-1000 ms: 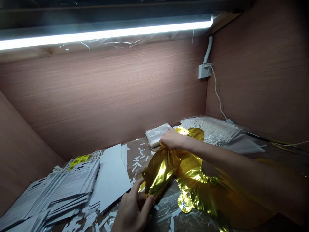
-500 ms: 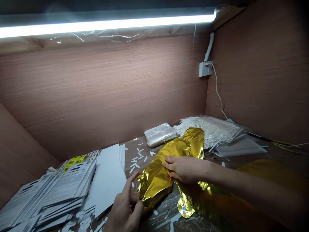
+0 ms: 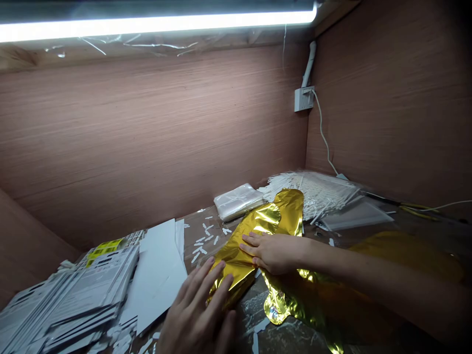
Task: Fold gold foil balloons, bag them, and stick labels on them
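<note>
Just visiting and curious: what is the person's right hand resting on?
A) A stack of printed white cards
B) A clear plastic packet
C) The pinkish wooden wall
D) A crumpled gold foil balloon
D: the right hand lies flat on the crumpled gold foil balloon.

Harsh LED tube (image 3: 155, 24) totally blown out along the top, glare popping off the gold foil balloon (image 3: 239, 255), upper right corner pretty dim, wide-angle bend at the edges.

Readable text: none | yellow label (image 3: 104, 249) on printed packet stack (image 3: 70, 300): print too small to read
</note>
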